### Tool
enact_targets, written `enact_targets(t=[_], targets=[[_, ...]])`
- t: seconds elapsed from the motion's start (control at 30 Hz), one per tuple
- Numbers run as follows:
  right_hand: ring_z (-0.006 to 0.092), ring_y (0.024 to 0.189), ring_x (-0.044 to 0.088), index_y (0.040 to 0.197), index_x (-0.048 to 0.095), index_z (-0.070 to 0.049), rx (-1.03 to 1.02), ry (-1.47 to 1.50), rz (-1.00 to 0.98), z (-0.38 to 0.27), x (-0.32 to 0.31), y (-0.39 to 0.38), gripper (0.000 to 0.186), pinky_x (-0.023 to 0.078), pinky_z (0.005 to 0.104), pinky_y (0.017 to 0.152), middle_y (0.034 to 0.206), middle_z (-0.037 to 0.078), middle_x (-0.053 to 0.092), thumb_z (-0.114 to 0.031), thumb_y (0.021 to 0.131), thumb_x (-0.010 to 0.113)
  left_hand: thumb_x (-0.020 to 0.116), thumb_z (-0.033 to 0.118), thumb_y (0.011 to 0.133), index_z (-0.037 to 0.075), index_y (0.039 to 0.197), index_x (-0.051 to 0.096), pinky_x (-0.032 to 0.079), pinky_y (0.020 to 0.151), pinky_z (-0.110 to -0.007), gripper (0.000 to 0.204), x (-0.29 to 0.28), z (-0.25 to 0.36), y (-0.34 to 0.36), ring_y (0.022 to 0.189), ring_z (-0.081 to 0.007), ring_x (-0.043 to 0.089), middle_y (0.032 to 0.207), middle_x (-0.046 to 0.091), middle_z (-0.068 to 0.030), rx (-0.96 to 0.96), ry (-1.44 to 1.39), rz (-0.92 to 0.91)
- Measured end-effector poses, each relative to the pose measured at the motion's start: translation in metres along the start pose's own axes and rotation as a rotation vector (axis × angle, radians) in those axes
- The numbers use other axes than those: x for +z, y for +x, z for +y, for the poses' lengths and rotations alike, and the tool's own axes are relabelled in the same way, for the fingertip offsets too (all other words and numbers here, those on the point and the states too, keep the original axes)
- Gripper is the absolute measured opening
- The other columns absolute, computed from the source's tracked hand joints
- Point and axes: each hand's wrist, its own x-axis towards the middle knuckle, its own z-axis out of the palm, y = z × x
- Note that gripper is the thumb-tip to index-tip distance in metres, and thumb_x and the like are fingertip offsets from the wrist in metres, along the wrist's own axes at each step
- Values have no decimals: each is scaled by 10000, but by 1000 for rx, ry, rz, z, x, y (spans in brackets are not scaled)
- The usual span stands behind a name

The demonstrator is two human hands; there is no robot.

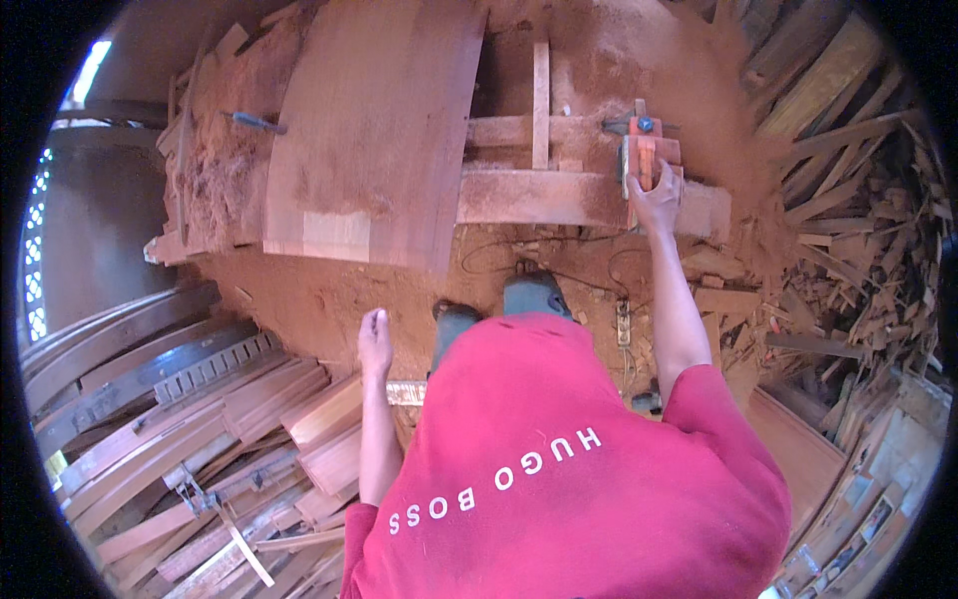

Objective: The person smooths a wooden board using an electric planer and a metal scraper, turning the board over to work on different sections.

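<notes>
My right hand reaches forward to the bench's right part, its fingers closed on an orange boxy tool with a round blue knob on its far end. Its exact kind is not clear, and my fingers hide part of its near side. The tool rests by the dusty bench plank. My left hand hangs by my left side, loosely closed, with nothing visible in it. Left of the tool, a broad reddish wood panel lies across the bench, with a paler patch near its lower edge.
Reddish sawdust covers the bench and floor. A blue-handled tool lies left of the panel. Cables and a power strip lie on the floor near my feet. Stacked boards stand at left; scrap wood is piled at right.
</notes>
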Motion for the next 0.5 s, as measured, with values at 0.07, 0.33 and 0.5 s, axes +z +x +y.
enact_targets(t=[0.07, 0.33, 0.5], targets=[[406, 1150, 535, 1279, 524, -24, -80, -135, 148, -5, -6, -18, 694, 439, 498, 981, 1205, 220, 571, -371, 744, 799, 531, 354, 1005, -24, 1152, 616, 472, 906, -358, 415, 13, -16, -14, 1024, -249, 619, 1103, 651, -198, 7, 21, -41], [344, 1185, 526, 1246, 570, -40, -144, -170, 307, -88, -1, -114, 510, 419, 484, 987, 1233, 157, 573, -321, 850, 726, 519, 407, 998, -40, 1097, 650, 504, 770, -377, 475, -50, -243, -93, 843, -242, 653, 883, 693, -168, -249, 258, -242], [359, 1155, 532, 1198, 596, -32, -208, 111, 300, -166, 50, -177, 395, 424, 480, 968, 1187, 180, 589, -263, 887, 675, 536, 401, 992, -32, 1059, 665, 504, 755, -359, 457, -134, -371, -119, 819, -204, 639, 866, 695, -135, -345, 26, -82]])
